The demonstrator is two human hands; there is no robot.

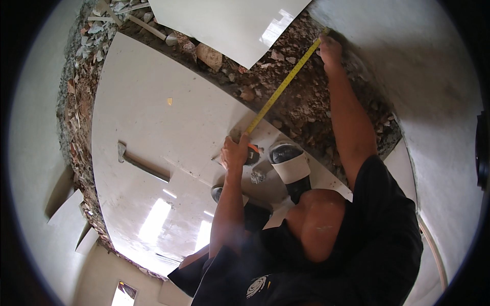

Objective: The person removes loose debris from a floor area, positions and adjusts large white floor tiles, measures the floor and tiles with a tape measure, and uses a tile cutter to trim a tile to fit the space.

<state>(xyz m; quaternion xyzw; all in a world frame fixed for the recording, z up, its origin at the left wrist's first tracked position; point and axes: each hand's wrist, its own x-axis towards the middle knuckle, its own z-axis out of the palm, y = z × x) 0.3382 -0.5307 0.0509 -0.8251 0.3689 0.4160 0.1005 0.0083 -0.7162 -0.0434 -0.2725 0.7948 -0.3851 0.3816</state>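
Note:
A tape measure is stretched out on a slant, its yellow blade running from the glossy floor slabs across the bare rubble strip to the wall. My left hand is closed at the blade's near end, against the black and orange case, which it partly hides. Up at the right, by the foot of the wall, my right hand pinches the blade's far end; its hook is too small to make out.
A hatchet-like tool lies on the large white slab. Another slab covers the far side, its corner jutting over the rubble. My shoe is at the slab's edge. The plastered wall rises on the right.

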